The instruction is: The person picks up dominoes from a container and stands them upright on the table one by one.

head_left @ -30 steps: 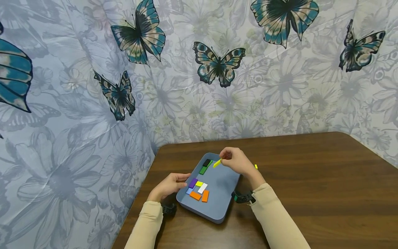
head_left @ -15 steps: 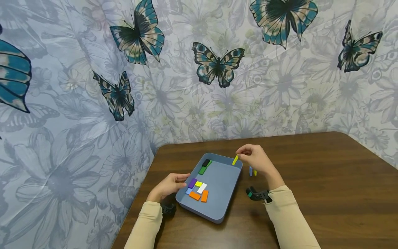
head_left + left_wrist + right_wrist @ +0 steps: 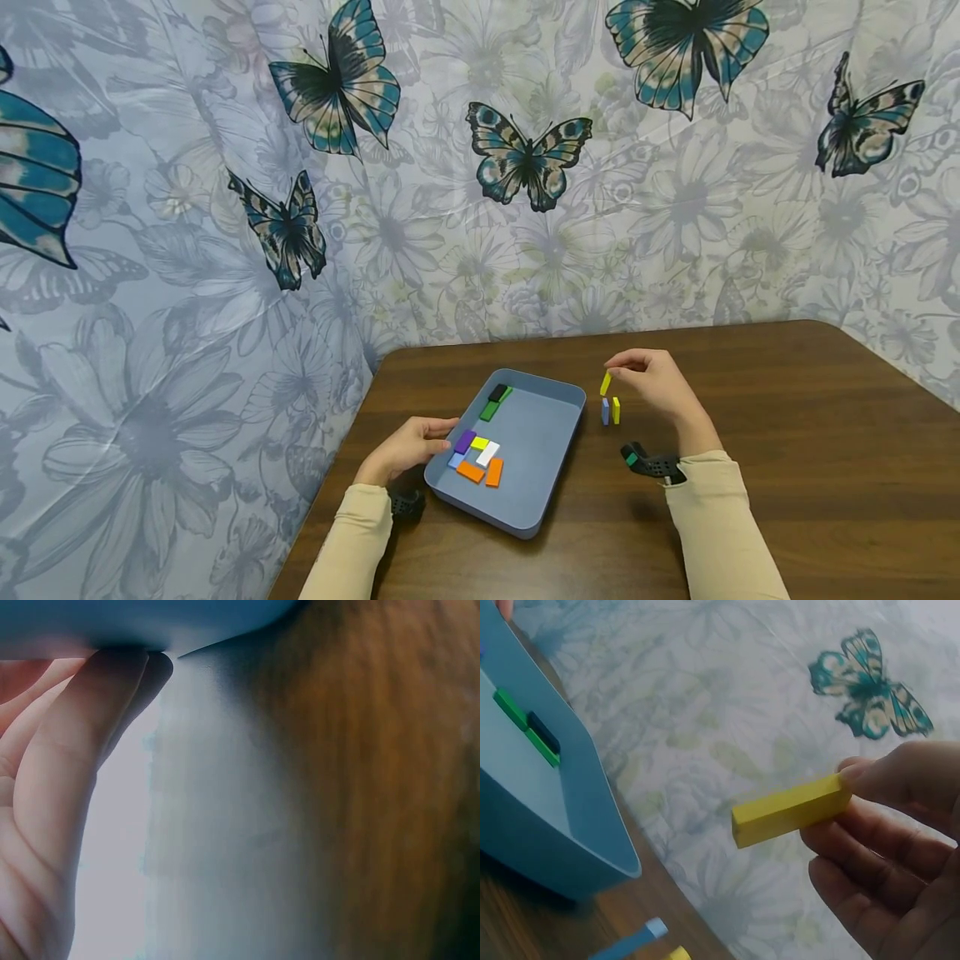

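In the head view my right hand [image 3: 660,385] pinches a yellow block [image 3: 605,383] by its upper end, above the table right of the tray. The right wrist view shows this long yellow block [image 3: 791,811] between thumb and fingers. Just below it, a blue block [image 3: 605,412] and another yellow block [image 3: 617,410] stand upright side by side. My left hand [image 3: 408,450] grips the left rim of a blue-grey tray [image 3: 536,450]. Its fingers [image 3: 64,750] meet the tray wall [image 3: 150,622] in the left wrist view.
Inside the tray lie a black block [image 3: 498,392], green blocks [image 3: 489,411], a purple block [image 3: 464,441], a white block [image 3: 488,453], orange blocks [image 3: 494,472] and a few others. The brown wooden table [image 3: 787,450] extends to the right. Behind it hangs a butterfly-patterned cloth [image 3: 420,250].
My right hand has carried the yellow block rightward from over the tray, across its rim, to above the two standing blocks. The left hand and tray stay in place.
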Action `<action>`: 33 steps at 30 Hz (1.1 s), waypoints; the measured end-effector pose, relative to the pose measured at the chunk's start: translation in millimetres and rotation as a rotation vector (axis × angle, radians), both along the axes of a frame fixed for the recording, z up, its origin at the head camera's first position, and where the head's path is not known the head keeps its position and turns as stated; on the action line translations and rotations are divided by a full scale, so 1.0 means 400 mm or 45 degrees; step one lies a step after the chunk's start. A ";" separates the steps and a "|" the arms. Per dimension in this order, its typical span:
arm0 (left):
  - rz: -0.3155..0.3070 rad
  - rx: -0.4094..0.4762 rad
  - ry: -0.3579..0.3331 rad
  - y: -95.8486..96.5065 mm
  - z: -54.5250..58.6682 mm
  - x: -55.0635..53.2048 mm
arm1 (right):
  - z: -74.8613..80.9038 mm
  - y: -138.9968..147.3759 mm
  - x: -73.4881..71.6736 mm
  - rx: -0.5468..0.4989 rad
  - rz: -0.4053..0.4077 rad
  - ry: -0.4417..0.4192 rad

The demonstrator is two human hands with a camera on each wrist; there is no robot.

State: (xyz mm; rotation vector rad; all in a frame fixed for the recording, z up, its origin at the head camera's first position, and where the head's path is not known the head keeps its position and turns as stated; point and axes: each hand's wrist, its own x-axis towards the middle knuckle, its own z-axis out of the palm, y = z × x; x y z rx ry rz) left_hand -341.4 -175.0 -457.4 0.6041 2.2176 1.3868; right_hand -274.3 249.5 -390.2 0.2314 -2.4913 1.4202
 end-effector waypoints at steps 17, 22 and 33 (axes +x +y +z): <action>-0.016 0.011 0.011 -0.005 0.002 0.001 | -0.055 0.066 0.000 0.054 -0.073 -0.111; -0.001 -0.015 0.023 -0.001 0.006 0.000 | -0.093 0.071 -0.014 0.045 -0.083 -0.172; -0.002 -0.015 0.020 -0.003 0.005 -0.005 | -0.146 0.065 -0.026 0.059 -0.102 -0.210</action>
